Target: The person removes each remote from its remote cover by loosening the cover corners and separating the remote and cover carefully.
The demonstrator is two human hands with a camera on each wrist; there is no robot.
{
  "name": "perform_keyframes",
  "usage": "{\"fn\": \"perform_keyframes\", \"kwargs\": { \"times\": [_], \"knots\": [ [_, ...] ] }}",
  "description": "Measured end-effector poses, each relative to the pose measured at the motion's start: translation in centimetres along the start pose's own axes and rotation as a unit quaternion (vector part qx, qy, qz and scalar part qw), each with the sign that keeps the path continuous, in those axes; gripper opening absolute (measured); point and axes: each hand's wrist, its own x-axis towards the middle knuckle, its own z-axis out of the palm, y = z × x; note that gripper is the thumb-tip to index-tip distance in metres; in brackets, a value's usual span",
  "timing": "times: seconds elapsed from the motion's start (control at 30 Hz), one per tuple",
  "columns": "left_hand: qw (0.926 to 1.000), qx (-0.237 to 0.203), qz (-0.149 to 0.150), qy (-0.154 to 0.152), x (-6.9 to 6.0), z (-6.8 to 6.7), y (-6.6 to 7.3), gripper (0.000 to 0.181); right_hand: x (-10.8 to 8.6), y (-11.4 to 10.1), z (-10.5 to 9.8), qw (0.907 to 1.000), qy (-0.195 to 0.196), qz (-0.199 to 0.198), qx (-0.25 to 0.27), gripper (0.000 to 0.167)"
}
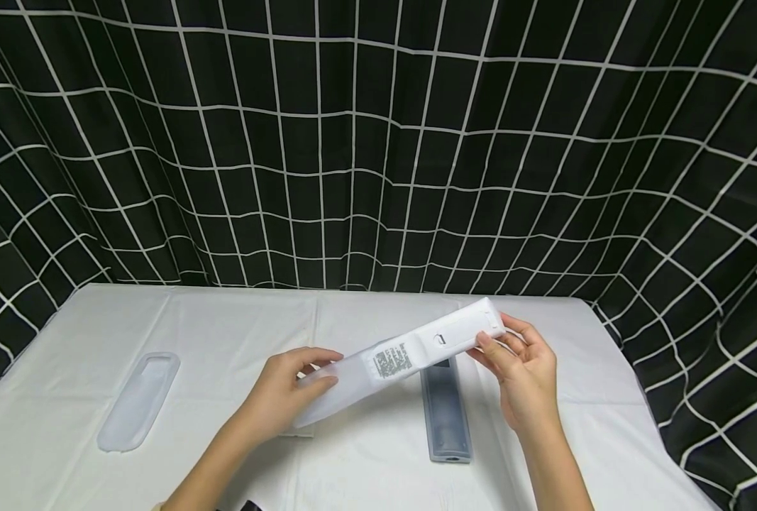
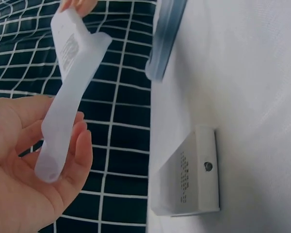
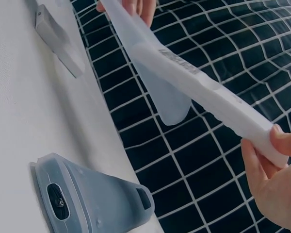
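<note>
Above the table, my right hand pinches one end of a white remote control, its back with a printed label facing up. The remote's other end sits inside a translucent silicone sleeve, which my left hand grips at its far end between thumb and fingers. From the right wrist view, a loose flap of the sleeve hangs below the remote, so the remote is only partly in it. Beneath them lies a dark remote in a bluish translucent cover.
An unfilled translucent sleeve lies on the left of the white-covered table. Another white remote rests on the table under my left hand, mostly hidden in the head view. A black curtain with white grid lines hangs behind.
</note>
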Motion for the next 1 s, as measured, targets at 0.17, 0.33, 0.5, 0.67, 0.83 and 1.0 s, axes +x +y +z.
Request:
{"fn": "perform_keyframes", "kwargs": {
  "times": [0.17, 0.33, 0.5, 0.67, 0.83, 1.0],
  "knots": [
    [0.9999, 0.010, 0.011, 0.002, 0.00, 0.32, 0.04, 0.026, -0.12, 0.07, 0.23, 1.0000, -0.004, 0.001, -0.007, 0.037],
    [0.9998, 0.017, 0.011, 0.004, -0.03, 0.37, 0.14, 0.025, -0.26, 0.11, 0.46, 0.9998, -0.012, 0.001, -0.014, 0.037],
    [1.0000, -0.003, -0.001, 0.009, -0.05, 0.36, 0.14, 0.021, -0.32, 0.08, 0.59, 0.9998, -0.008, 0.002, -0.016, 0.037],
    [0.9987, -0.042, -0.024, 0.016, 0.14, 0.40, -0.01, 0.015, -0.29, 0.08, 0.58, 0.9999, -0.008, 0.000, -0.009, 0.037],
    [0.9971, -0.067, -0.035, 0.008, 0.32, 0.24, -0.08, 0.015, -0.21, 0.07, 0.45, 1.0000, -0.006, -0.004, -0.006, 0.036],
    [0.9933, -0.109, -0.039, -0.011, 0.38, -0.02, -0.01, 0.018, -0.12, -0.02, 0.23, 1.0000, -0.001, -0.009, -0.002, 0.035]
  ]
}}
